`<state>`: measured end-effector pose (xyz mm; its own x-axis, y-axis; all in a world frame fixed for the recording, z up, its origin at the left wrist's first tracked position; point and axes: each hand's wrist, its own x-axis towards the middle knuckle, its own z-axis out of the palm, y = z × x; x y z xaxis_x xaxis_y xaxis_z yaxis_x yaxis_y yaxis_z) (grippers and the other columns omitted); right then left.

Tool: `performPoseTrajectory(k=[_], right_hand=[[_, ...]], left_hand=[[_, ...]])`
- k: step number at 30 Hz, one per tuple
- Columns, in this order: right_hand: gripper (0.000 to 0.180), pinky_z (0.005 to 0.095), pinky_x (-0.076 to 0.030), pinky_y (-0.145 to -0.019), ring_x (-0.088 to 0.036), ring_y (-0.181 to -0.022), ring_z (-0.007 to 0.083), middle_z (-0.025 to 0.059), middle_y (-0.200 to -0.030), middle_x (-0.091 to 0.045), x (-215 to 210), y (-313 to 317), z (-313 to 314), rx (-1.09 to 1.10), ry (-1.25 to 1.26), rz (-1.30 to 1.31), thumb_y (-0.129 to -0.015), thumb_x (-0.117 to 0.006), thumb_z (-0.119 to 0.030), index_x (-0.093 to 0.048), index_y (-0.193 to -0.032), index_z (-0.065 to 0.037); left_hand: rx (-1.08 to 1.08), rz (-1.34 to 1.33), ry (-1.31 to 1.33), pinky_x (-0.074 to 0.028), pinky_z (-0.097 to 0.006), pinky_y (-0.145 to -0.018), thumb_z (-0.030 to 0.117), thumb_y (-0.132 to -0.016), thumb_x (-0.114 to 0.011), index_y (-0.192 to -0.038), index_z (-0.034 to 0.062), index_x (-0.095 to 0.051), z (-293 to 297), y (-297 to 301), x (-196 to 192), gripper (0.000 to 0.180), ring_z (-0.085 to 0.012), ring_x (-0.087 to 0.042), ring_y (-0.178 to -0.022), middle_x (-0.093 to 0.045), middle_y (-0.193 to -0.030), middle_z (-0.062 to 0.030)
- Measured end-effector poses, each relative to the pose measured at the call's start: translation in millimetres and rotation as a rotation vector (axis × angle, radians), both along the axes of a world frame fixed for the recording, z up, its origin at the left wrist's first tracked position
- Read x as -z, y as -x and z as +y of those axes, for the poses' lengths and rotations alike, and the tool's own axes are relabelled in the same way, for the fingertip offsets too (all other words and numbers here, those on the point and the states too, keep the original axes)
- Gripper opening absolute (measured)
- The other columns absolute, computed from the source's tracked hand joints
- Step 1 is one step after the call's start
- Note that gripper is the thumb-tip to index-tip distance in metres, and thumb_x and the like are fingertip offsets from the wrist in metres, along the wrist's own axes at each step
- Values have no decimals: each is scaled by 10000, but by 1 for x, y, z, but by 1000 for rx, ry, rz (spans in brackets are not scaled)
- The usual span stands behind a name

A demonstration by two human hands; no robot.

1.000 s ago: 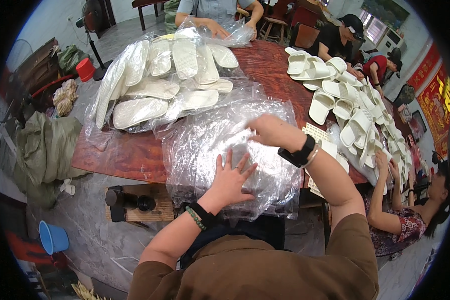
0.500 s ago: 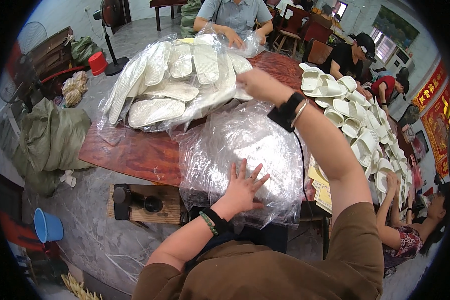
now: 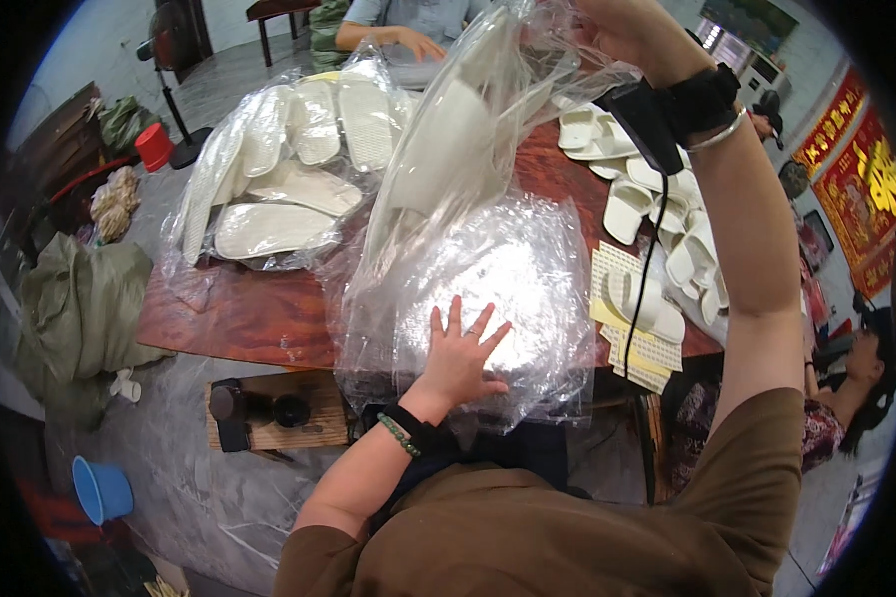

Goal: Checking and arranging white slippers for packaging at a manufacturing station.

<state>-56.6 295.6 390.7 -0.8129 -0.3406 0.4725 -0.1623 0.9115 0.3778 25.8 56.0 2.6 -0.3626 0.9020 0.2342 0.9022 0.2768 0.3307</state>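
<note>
My left hand lies flat with its fingers spread on a stack of clear plastic bags at the table's near edge. High at the top of the view, my right hand is closed on the gathered top of a clear bag of slippers. That bag hangs stretched and tilted beyond the stack, off-white slippers showing through its film. Its fingertips are partly hidden by the film and the upper edge. Left of it rests another pile of bagged off-white slippers.
Loose white slippers are heaped at the right. One slipper lies on yellow printed sheets. Across the red-brown table is a person's hand. A wooden bench and blue bucket stand at lower left.
My right hand has risen, lifting a bag of slippers off the far pile toward the upper middle. My left hand stays spread on the plastic bags. The slipper on the yellow sheets has come into sight.
</note>
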Motion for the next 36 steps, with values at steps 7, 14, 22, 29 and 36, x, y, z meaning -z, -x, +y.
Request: performPoseTrajectory(k=[7, 14, 22, 29, 36], right_hand=[[164, 291, -590, -619, -674, -728, 154, 33, -907, -655, 117, -84, 30, 317, 1882, -582, -987, -544, -124, -646, -1080, -36], [235, 346, -584, -520, -727, -713, 299, 182, -1038, -668, 274, -195, 63, 874, 2115, -811, -995, -497, -152, -630, -1073, 26], [295, 277, -635, -696, -702, -1011, 306, 340, -1327, -537, 205, -186, 32, -553, 2865, -1027, -1024, -421, -130, -555, -1174, 86], [464, 299, -621, -639, -683, -874, 212, 264, -1442, -455, 288, -205, -31, -635, 3375, -31, -1029, -418, -150, -373, -1460, 17], [282, 276, -588, -666, -657, -1129, 263, 218, -1328, -583, 289, -246, -108, 153, 3001, -367, -1044, -441, -127, -473, -1264, 47]], left_hand=[[120, -93, -29, -88, -728, -1144, 714, -775, -603, -1563, 177, -320, -11, 15, 32, 994, -554, -92, -1473, -246, -1638, -123], [138, -42, 28, -53, -577, -1224, 647, -985, -364, -1560, 168, -331, -5, 17, 4, 749, -348, -86, -1534, -221, -1650, -92], [175, -616, -2, -445, -385, -1115, 189, -1009, -578, -1554, 102, -296, -26, 58, 26, 620, -246, -516, -1315, -512, -1460, -108], [-242, -911, 110, -507, -314, -681, 177, -816, -805, -1293, -35, -566, -34, 62, 2, 574, -185, -620, -797, -674, -989, -68], [-176, -1944, -800, -583, -360, -803, 311, -979, -623, -1377, -35, -452, -33, 59, 19, 554, -206, -690, -945, -645, -1217, -151]])
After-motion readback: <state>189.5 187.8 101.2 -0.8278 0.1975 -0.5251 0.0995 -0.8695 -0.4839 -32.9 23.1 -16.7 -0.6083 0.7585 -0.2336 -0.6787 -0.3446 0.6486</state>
